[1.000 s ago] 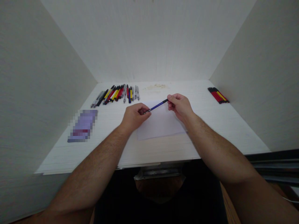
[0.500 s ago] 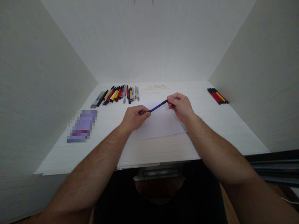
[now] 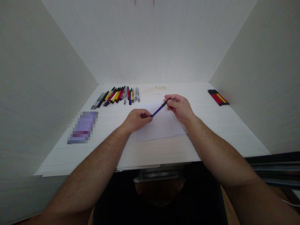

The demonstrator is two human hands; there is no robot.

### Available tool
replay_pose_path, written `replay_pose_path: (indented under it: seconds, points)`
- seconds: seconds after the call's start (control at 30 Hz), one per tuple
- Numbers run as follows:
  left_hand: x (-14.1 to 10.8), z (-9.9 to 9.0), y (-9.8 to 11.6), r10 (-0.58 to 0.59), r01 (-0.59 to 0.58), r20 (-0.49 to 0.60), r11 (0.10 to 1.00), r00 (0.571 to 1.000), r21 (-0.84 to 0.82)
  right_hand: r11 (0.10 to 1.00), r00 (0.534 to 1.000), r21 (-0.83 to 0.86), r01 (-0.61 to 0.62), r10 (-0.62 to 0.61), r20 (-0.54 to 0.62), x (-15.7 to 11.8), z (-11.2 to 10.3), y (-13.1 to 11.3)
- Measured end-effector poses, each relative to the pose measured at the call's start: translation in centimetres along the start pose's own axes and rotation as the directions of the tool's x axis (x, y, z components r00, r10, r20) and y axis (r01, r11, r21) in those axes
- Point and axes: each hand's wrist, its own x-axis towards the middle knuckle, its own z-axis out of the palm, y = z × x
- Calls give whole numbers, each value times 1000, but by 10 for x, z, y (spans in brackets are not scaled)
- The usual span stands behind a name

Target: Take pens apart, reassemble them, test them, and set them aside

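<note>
A blue pen with a black grip end slants up to the right above a white sheet of paper. My left hand pinches its lower end between thumb and fingers. At the upper, black end, my right hand holds the pen with thumb and fingertips, and the dark tip shows past the thumb. The paper lies flat on the white desk, partly under both hands.
Several pens in clear, black, yellow, red and blue lie in a row at the back left. A smaller group of red and yellow pens lies at the right. A blurred purple rectangular object is at the left. Pale walls enclose the desk.
The pen has tilted more steeply, its lower end dropping slightly with my left hand. My right fingers have shifted on the black end, so its tip now shows.
</note>
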Motion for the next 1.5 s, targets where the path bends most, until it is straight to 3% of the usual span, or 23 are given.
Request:
replay_pose_path:
  seconds: [0.57, 0.93, 1.2, 1.5]
  points:
    - [-1, 1, 0, 59, -32, -198, 990, 978, 137, 1000, 998, -26, -5, 3, -70, -1, 1, 2]
    - [-2, 0, 0, 38, -29, -111, 996, 993, 86, 998, 995, -64, 3, -9, -98, 0, 2, -1]
    - [-1, -1, 1, 36, -31, -64, 997, 997, 73, 999, 1000, -32, 17, -17, -18, 0, -1, 0]
    - [-1, -1, -3, 42, -34, -103, 996, 994, 78, 1000, 1000, 0, -21, 21, 17, -4, 1, -7]
